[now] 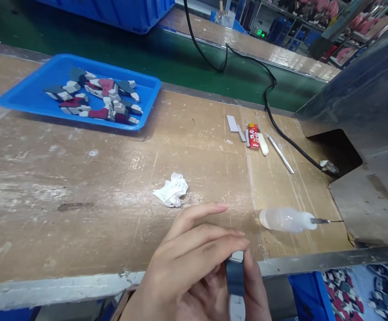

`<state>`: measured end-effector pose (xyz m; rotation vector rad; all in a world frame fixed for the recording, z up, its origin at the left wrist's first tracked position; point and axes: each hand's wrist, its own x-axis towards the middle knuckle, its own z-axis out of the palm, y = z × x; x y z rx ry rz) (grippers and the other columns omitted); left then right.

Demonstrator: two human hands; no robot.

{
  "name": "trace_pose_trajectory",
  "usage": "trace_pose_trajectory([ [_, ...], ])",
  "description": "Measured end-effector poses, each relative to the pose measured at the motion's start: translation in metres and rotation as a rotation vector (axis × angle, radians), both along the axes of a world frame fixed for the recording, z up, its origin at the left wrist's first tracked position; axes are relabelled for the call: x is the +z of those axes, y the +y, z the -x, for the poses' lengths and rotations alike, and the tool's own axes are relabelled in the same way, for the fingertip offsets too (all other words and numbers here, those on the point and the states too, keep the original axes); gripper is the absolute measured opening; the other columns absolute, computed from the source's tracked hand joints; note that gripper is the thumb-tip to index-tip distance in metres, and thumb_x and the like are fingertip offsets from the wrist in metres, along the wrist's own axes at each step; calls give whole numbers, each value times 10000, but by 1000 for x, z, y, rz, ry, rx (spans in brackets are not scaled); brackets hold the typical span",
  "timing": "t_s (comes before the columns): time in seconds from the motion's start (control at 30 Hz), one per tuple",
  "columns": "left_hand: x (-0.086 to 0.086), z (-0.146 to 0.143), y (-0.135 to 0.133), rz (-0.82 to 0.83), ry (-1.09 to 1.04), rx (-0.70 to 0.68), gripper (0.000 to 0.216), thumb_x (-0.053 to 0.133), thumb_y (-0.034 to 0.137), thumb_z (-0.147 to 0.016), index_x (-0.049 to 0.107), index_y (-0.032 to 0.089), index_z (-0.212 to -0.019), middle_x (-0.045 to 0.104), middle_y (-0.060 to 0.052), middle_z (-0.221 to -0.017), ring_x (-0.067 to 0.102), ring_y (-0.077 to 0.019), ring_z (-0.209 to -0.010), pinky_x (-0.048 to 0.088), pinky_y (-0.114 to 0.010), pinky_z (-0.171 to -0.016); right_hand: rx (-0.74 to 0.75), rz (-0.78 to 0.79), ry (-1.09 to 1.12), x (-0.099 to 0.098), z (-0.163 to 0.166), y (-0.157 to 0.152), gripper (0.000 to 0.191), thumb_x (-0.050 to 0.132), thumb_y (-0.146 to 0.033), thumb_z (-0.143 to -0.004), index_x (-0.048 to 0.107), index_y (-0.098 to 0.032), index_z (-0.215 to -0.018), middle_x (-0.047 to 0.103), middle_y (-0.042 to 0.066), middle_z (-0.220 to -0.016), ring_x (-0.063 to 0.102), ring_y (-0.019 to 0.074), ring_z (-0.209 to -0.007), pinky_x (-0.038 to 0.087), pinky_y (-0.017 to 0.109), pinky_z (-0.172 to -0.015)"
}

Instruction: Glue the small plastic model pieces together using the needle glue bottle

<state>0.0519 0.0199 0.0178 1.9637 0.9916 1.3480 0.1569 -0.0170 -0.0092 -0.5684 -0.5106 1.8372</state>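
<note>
A small dark-blue and light-grey moulded piece (235, 278) stands nearly upright between my hands at the bottom of the head view. My left hand (183, 263) reaches in from the lower left, its fingers bent over the piece and a fingertip at its grey top end. The far finger stays stretched out, apart from it. Fingers that look like those of my right hand (256, 285) press along the piece's right side; most of that hand is hidden or below the frame. Beyond my left hand lies a crumpled white tissue (172, 190).
A blue tray (150, 100) holds several red, grey and dark-blue pieces. To the right lie a squeeze bottle with a needle tip (285, 220), a red packet (254, 136) and a slim metal pen-like tool (279, 154). A black cable (290, 140) leads to a metal housing (374, 205).
</note>
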Motion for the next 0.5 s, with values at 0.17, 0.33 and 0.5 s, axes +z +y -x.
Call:
trace_pose_trajectory([
  [0.17, 1, -7, 2, -20, -2, 144, 286, 750, 74, -752, 728, 234, -989, 757, -16, -828, 714, -237, -1006, 645, -382, -853, -138, 122, -25, 3, 9, 4, 413, 633, -641, -855, 675, -248, -733, 586, 16, -653, 659, 201, -722, 618, 340, -680],
  [0.33, -1, -9, 4, -67, 43, 254, 306, 759, 88, -727, 734, 225, -1000, 749, -46, -818, 711, -271, -1013, 665, -353, -725, -91, 132, 20, -4, 15, 13, 492, 632, -701, -820, 590, -246, -639, 461, -11, -593, 553, 167, -582, 588, 314, -636],
  [0.5, -7, 0, 6, -129, 142, 184, 348, 736, 84, -779, 712, 231, -1093, 737, -58, -810, 709, -285, -1056, 652, -295, -665, -177, 28, 18, -9, 21, 24, 537, 636, -757, -763, 552, -257, -586, 453, 5, -576, 595, 217, -697, 600, 363, -707],
])
